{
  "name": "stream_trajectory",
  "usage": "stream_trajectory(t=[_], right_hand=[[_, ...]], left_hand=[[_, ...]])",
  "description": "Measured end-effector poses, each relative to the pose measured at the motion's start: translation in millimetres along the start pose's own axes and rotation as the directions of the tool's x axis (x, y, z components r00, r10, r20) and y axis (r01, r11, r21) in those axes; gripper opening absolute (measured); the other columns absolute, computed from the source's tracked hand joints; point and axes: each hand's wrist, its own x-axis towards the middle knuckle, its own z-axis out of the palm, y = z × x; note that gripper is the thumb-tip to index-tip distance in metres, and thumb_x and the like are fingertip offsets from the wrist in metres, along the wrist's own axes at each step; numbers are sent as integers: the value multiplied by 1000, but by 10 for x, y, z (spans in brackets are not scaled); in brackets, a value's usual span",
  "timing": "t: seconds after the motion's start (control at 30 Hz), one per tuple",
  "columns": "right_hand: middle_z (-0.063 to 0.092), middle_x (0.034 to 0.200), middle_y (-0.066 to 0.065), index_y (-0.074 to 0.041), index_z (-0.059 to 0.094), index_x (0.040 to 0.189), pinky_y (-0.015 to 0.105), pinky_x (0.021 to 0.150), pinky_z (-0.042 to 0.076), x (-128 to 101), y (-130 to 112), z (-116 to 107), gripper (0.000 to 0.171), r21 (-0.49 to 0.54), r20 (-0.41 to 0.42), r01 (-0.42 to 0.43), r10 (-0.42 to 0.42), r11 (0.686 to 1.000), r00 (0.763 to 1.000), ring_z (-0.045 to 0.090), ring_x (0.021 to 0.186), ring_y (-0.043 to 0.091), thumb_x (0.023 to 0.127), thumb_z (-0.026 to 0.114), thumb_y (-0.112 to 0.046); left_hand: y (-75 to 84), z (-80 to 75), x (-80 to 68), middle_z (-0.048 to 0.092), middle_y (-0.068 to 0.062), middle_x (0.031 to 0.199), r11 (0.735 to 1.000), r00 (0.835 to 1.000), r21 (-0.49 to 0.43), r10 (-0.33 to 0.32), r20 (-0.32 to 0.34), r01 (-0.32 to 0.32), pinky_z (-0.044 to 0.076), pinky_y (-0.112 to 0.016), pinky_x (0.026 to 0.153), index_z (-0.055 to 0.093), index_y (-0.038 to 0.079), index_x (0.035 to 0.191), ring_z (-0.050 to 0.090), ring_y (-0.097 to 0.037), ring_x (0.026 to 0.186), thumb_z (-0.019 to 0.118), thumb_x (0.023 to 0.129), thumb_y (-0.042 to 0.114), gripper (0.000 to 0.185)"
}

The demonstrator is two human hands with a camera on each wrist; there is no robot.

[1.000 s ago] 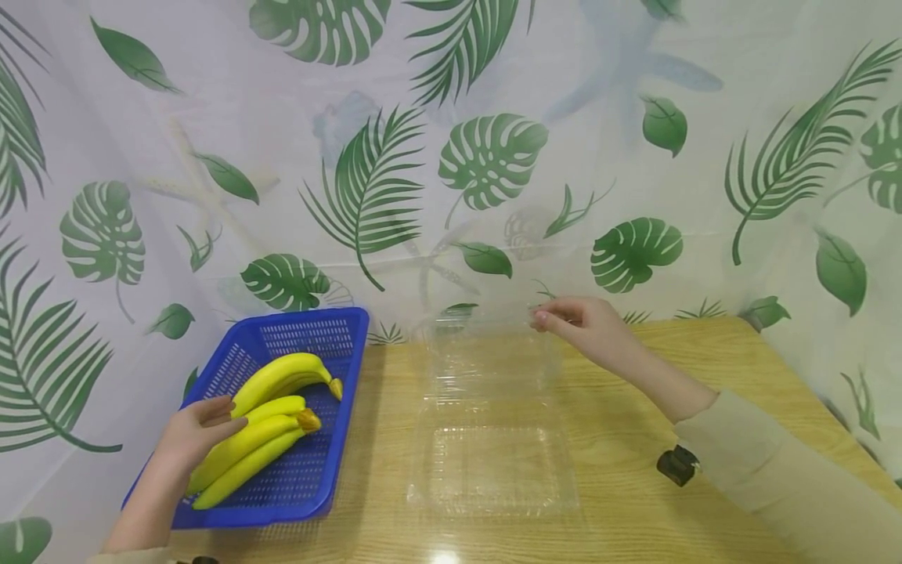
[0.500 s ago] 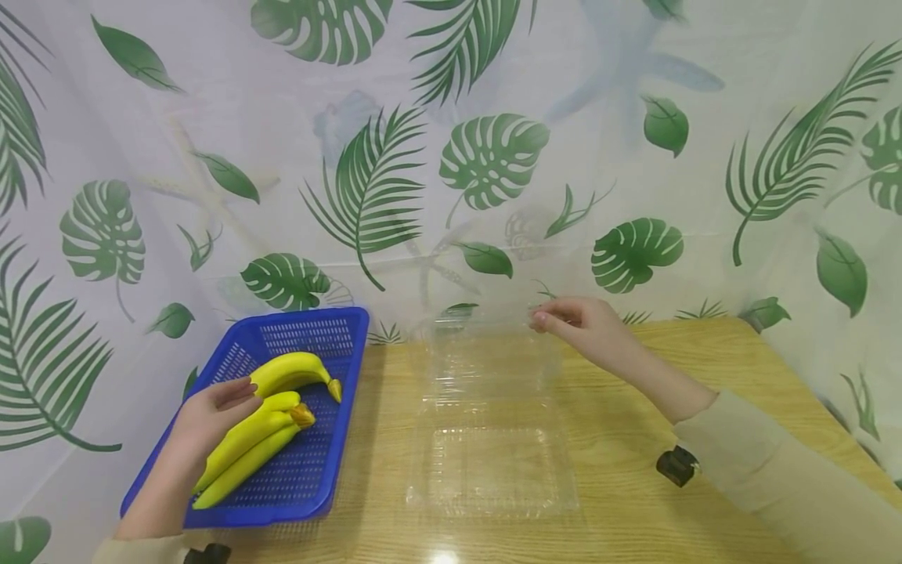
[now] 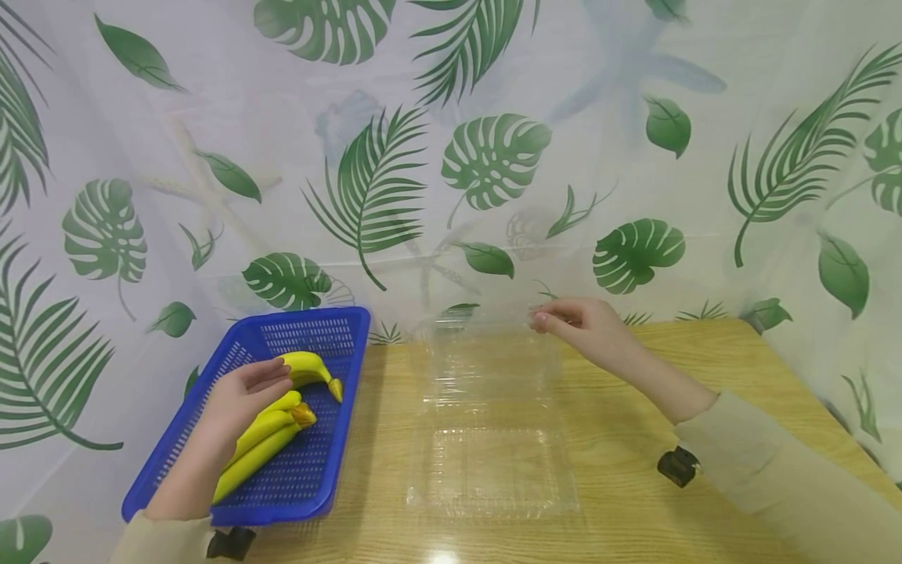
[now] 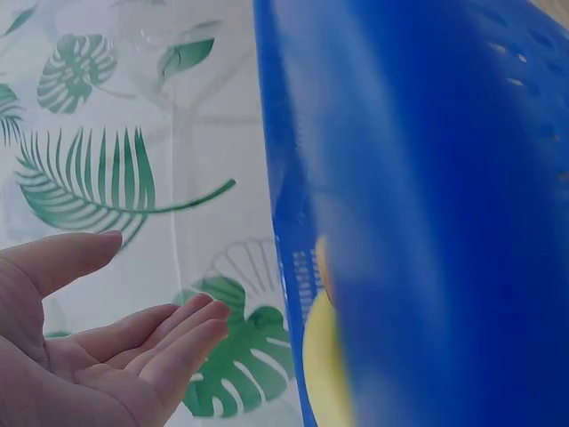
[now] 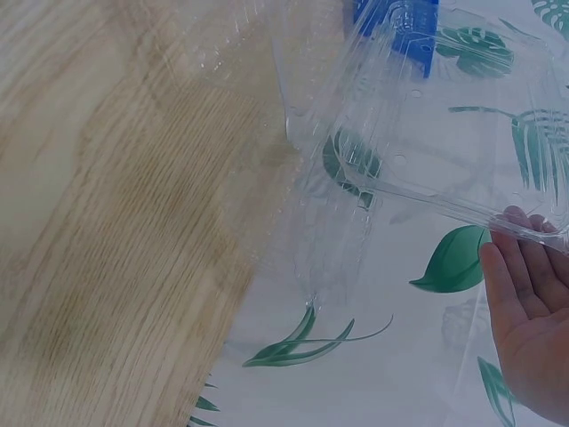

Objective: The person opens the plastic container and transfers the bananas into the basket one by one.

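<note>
A clear plastic clamshell container (image 3: pixel 496 470) lies opened out on the table, its lid (image 5: pixel 444 133) raised at the back. My right hand (image 3: pixel 581 325) pinches the lid's upper right corner; in the right wrist view that hand (image 5: pixel 533 302) has its fingertips at the lid's rim. Over the blue basket (image 3: pixel 345 439), my left hand (image 3: pixel 243 403) hovers with loosely extended fingers, holding nothing. It partly covers the yellow bananas (image 3: pixel 264 454) in the basket; a further banana piece (image 3: pixel 306 364) shows behind its fingertips. In the left wrist view, the left hand (image 4: pixel 124 356) has its thumb apart from the fingers.
The wood-grain table (image 3: pixel 634 423) runs back to a white curtain with green leaf prints (image 3: pixel 493 160). The basket stands at the left, beside the container. Black wrist devices (image 3: pixel 678 466) sit under both sleeves.
My left hand has moved right and slightly up across the basket, covering more of the bananas, which shifted slightly early on. My right hand has stayed at the lid's corner.
</note>
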Motion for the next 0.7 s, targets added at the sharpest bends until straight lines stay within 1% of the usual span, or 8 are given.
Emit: stream_trajectory(t=[0.2,0.43,0.53,0.7], right_hand=[[81,115,15,-2,75,125,34,97,61,5,-5,4,31,-3,1,1,-1,1000,1000,77,109,32,110,60,-24],[80,116,16,-1,75,126,43,100,61,-3,-8,3,32,2,5,-2,2,1000,1000,76,110,33,110,59,-24],[81,115,15,-1,75,125,41,99,62,-4,-6,5,31,-2,3,-3,3,1000,1000,76,110,33,110,60,-24],[81,116,15,-1,75,125,33,98,61,-4,-11,5,31,-3,2,-1,1,1000,1000,76,110,33,110,60,-24]], left_hand=[[125,104,43,49,-28,160,999,999,5,46,7,-46,42,-49,123,40,-6,159,50,-43,148,59,110,20,58],[258,225,79,53,-25,158,997,996,-15,77,35,-77,43,-51,124,44,-4,158,52,-41,147,62,109,20,57],[314,272,90,55,-24,157,995,994,-20,94,52,-93,44,-51,123,45,-3,157,53,-40,146,62,109,18,56],[393,350,105,55,-26,155,990,988,-34,136,78,-133,45,-52,123,45,-6,156,55,-41,144,62,108,16,56]])
